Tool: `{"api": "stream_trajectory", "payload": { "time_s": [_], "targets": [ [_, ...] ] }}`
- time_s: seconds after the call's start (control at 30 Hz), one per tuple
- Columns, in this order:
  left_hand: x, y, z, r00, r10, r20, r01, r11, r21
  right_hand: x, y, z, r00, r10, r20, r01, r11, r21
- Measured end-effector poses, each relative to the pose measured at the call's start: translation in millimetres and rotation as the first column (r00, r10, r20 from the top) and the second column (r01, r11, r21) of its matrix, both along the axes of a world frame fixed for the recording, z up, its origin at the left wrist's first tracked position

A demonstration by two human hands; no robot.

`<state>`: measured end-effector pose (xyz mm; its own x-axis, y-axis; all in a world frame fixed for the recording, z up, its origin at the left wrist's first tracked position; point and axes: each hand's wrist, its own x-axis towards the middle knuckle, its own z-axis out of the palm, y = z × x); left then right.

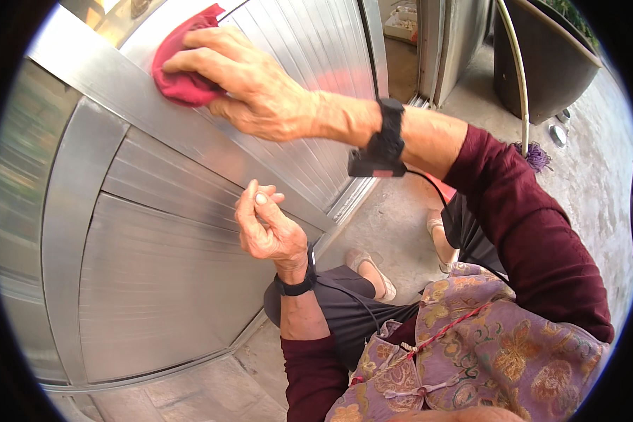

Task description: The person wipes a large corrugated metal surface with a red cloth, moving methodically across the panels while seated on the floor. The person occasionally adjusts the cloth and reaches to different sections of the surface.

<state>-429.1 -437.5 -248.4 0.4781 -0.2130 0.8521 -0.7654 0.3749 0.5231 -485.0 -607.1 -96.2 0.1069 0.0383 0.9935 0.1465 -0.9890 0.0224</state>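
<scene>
My right hand presses a folded red cloth against the metal door frame at the upper left, its fingers spread over the cloth. Below it, my left hand is raised in front of the lower ribbed metal panel, with its fingers curled and nothing visible in them. Whether the left fingertips touch the panel cannot be told. Both wrists wear black straps, and the right one carries a small black device with a cable.
Glass fills the left part of the door. A metal sliding track runs along the concrete floor. At the upper right stand a large dark tub and a pale pole with a purple mop head. A small metal lid lies nearby.
</scene>
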Motion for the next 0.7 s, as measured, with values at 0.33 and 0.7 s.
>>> {"api": "stream_trajectory", "payload": {
  "time_s": [0.33, 0.7],
  "targets": [
    [5.0, -4.5, -2.6, 0.995, -0.026, 0.095, 0.019, 0.997, 0.076, 10.4, -15.4, -69.7, 0.976, -0.163, -0.145, 0.14, 0.977, -0.161],
    [9.8, -16.7, -20.3, 0.998, 0.068, -0.003, -0.067, 0.99, 0.125, -60.9, -37.7, -359.5, 0.493, 0.035, -0.87, 0.179, 0.974, 0.14]
  ]
}}
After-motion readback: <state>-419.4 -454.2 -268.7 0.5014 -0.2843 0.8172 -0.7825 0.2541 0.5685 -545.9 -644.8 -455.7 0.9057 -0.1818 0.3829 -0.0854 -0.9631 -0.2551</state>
